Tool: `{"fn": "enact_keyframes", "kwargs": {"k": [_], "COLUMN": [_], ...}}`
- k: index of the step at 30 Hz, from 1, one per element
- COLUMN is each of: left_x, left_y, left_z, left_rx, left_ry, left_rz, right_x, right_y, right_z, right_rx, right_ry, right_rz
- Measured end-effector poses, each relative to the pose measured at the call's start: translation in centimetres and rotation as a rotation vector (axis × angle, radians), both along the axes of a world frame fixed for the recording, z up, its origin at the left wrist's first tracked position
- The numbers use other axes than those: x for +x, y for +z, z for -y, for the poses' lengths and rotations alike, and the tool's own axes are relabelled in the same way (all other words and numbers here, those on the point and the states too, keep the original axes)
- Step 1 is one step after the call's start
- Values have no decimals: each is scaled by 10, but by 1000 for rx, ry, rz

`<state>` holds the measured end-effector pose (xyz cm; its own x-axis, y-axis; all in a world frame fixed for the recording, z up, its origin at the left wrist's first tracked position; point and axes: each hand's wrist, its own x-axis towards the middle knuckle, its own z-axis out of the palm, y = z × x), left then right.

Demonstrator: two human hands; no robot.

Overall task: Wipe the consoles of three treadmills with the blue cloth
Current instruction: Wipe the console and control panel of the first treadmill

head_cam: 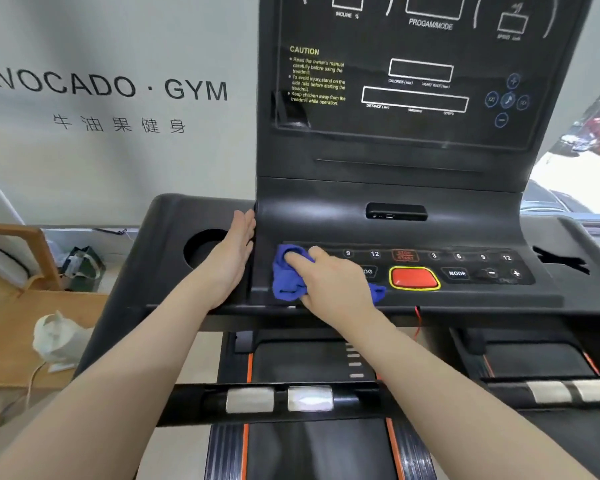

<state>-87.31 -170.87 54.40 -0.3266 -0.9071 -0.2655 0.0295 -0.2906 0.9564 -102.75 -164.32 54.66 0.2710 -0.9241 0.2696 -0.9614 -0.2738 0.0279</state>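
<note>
Head view: right hand (pixel 329 278) presses bunched blue cloth (pixel 286 275) onto left end of console (pixel 413 216) button strip, fingers curled over it. Unwiped buttons run rightward past red button (pixel 413 278). Left hand (pixel 234 252) flat, holding nothing, rests on tray beside cup holder (pixel 203 249).

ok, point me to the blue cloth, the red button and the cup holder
blue cloth (pixel 284 275): head view, bunched left part beside the right hand.
red button (pixel 414 278): head view, middle of its top face.
cup holder (pixel 201 249): head view, dark recess left of the left hand.
</note>
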Motion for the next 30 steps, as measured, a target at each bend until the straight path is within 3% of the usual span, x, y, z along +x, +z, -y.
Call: {"fn": "enact_keyframes", "kwargs": {"k": [5,8,13,16,21,25,28,30], "left_x": [-7,-10,-9,-9,-12,-34,-36,-33], "left_y": [7,5,-2,-5,0,14,-9,-13], "left_z": [-5,-8,-3,0,-13,-12,-4,-12], "left_rx": [6,25,63,40,4,-132,-355,-369], "left_ry": [-50,-83,-101,-82,-30,125,36,10], "left_rz": [140,164,191,101,130,563,859,875], "right_x": [-75,-87,1,52,29,-7,-49,-80], "right_y": [7,8,13,10,4,8,12,13], "right_z": [12,14,5,0,0,10,19,19], "right_rx": [31,25,121,140,100,133,137,110], "right_ry": [-567,-702,-430,-319,-199,-233,-309,-363], "right_rz": [-10,1,46,84,65,66,9,-62]}}
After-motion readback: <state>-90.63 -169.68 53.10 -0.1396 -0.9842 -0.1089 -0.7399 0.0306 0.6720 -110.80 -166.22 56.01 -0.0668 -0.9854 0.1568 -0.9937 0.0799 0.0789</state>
